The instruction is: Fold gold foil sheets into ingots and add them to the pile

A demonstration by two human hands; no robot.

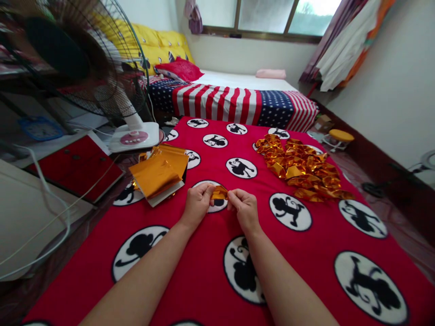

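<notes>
A small folded piece of gold foil paper (219, 193) is stretched between my two hands, just above the red cloth. My left hand (200, 201) pinches its left end with thumb and fingers. At its right end, my right hand (244, 206) closes on the foil in a similar pinch. To the left lies a stack of flat gold foil sheets (158, 171), with a pale edge showing at its lower side. A heap of folded shiny gold foil pieces (299, 167) spreads over the cloth at the right.
The red cloth (204, 280) with monkey prints covers the surface before me. At the left stands an electric fan (134, 136) near a red cabinet panel (76, 163). Behind is a bed with a striped cover (217, 102). A yellow stool (341, 136) stands at the right.
</notes>
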